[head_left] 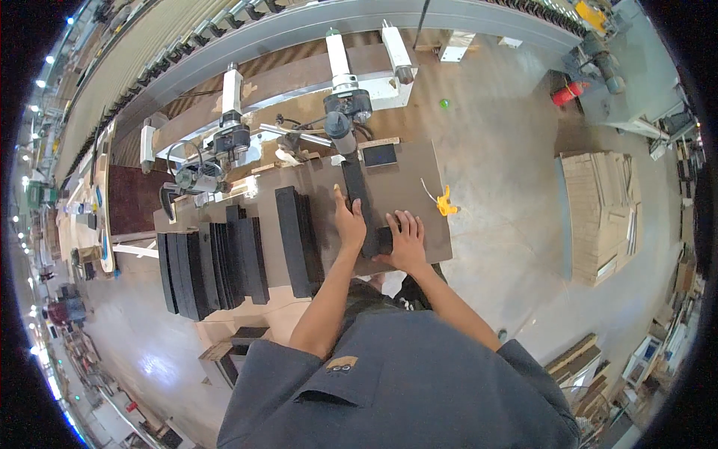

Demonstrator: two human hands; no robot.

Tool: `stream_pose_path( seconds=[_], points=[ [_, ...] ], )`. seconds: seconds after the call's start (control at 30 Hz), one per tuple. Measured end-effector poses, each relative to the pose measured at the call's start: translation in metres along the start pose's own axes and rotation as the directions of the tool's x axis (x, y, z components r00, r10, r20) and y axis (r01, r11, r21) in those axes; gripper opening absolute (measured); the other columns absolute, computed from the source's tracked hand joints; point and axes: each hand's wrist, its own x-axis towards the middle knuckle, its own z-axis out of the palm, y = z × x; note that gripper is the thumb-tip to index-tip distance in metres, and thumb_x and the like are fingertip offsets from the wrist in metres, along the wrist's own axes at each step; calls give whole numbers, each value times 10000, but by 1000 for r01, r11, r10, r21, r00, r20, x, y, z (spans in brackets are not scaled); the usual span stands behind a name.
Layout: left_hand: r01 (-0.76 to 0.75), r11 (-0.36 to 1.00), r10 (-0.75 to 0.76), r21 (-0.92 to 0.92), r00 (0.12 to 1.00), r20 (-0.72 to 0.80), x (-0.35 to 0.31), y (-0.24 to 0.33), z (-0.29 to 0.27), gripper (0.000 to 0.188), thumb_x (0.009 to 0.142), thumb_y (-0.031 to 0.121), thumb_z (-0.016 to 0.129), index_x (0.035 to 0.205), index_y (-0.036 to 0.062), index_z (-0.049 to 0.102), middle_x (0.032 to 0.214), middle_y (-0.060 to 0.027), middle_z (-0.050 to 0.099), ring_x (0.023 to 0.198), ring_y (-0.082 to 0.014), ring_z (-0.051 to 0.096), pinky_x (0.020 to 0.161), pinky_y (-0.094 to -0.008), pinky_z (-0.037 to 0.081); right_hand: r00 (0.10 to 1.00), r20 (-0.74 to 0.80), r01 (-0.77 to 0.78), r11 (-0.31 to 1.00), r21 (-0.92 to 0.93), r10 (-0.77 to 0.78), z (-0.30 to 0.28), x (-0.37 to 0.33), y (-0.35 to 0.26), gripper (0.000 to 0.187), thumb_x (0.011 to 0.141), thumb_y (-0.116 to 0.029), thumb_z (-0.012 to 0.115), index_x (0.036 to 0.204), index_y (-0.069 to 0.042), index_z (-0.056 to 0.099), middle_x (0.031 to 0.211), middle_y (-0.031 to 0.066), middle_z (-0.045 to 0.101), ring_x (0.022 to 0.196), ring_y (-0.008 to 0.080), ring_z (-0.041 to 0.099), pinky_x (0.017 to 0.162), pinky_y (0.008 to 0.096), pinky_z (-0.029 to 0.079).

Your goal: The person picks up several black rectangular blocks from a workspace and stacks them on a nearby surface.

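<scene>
A long black strip [355,187] lies lengthwise on the brown tabletop [415,176], its far end below the grey cylindrical head of a machine. My left hand [349,224] is at the strip's left side, index finger stretched forward and thumb apart, near or touching its edge. On the strip's right, my right hand [407,243] spans a small black block [384,239], with thumb at the near side and fingers at the far side. The block sits against or very close to the strip. The undersides of both hands are hidden.
Stacks of black strips [217,262] stand left on the table, with another stack [294,239] nearer my left arm. Motorised machine heads [348,101] line the far edge. A dark flat rectangle [379,155] and a yellow clip-like object [446,200] lie right. Stacked boards [598,213] stand on the floor.
</scene>
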Motion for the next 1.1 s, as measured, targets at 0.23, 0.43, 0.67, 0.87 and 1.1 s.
stream_pose_path(
  seconds=[0.23,0.43,0.67,0.87,1.1],
  points=[
    [-223,926,237,303,971,-10,16,-4,16,490,1147,314,728,1600,128,711,1690,-75,673,1355,-398,623,1198,-534,437,1000,-22,-21,1000,-8,21,-1,2,-2,1271,728,-799,923,1725,-128,508,1719,158,478,1665,405,358,1400,655,206],
    [-156,950,157,270,987,19,24,-6,17,484,1133,339,727,1598,205,725,1736,1,643,1228,-391,660,1189,-543,438,998,-51,-32,999,-22,30,7,2,-5,1122,869,-804,811,1716,-126,526,1718,149,513,1666,392,385,1406,652,220],
    [140,982,-169,129,952,254,9,-2,-19,745,1057,166,819,1755,196,560,1140,-169,737,981,-341,686,1016,-504,518,989,-148,-29,999,-19,26,13,0,-6,965,907,-714,844,1607,-106,579,1675,149,551,1604,405,465,1387,635,267],
    [42,996,-66,78,943,326,-35,12,-42,730,1037,149,814,1725,194,575,1075,-292,811,931,-510,777,821,-549,607,996,-82,-34,998,-50,30,10,3,-1,954,930,-739,814,1558,-51,605,1716,147,525,1660,389,409,1406,643,240],
    [178,968,-237,176,884,404,-32,-9,-39,710,1018,201,796,1697,289,606,1333,-270,804,1165,-489,797,1017,-571,624,998,-47,36,999,6,-36,-6,8,-16,920,875,-602,919,1558,-81,590,1689,175,546,1613,429,454,1359,659,280]
  ],
)
